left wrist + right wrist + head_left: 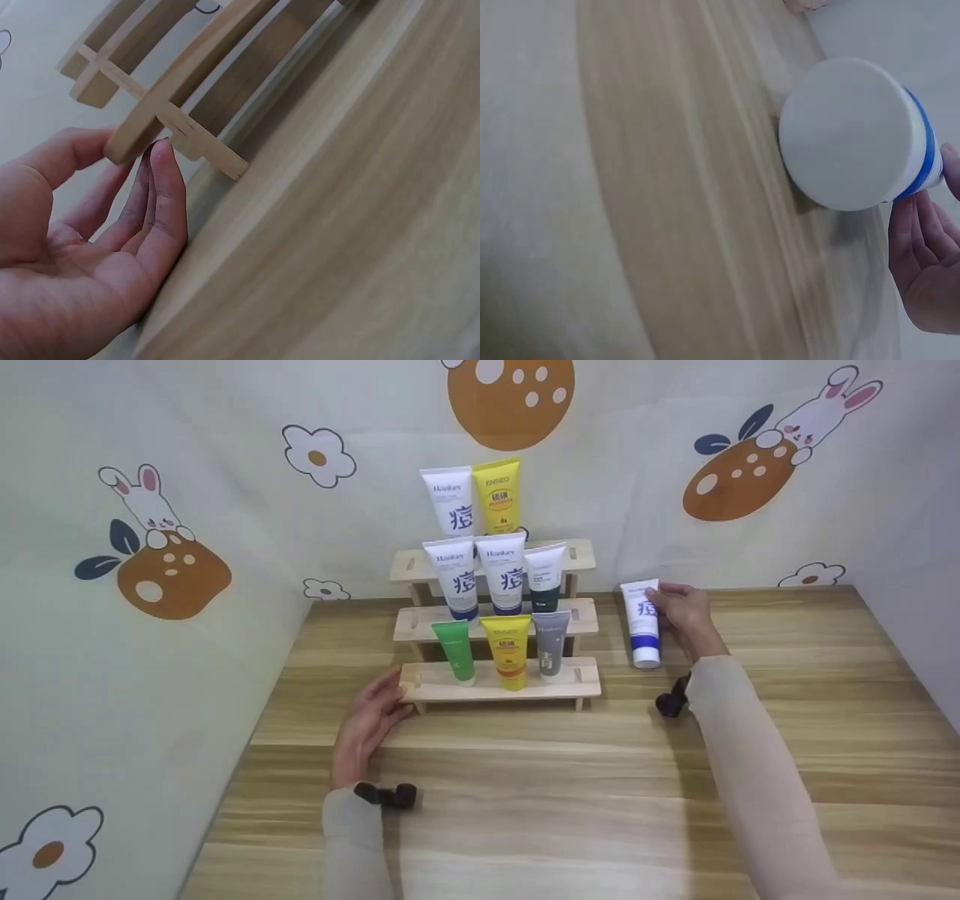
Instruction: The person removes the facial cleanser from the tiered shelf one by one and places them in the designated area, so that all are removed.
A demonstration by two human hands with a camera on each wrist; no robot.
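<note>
My left hand (pixel 367 724) grips the left end of the lowest board of a three-tier wooden stand (pixel 420 679). The left wrist view shows thumb and fingers on either side of that board's end (pixel 135 139). To the right of the stand, my right hand (pixel 686 615) holds a white squeeze tube (pixel 643 622) with a blue band, thumb in front and fingers behind. Its round white cap (pixel 847 135) faces the right wrist camera, low over the tabletop; whether it touches the wood is unclear.
Bottom tier: a green tube (pixel 455 652), a yellow tube (pixel 510 649) and a grey tube (pixel 551 645). Middle: two white tubes (pixel 452 574) and one with a dark green cap (pixel 545 574). Top: a white tube (pixel 448 499) and a yellow one (pixel 497 499). Behind hangs a printed cloth (pixel 600 457).
</note>
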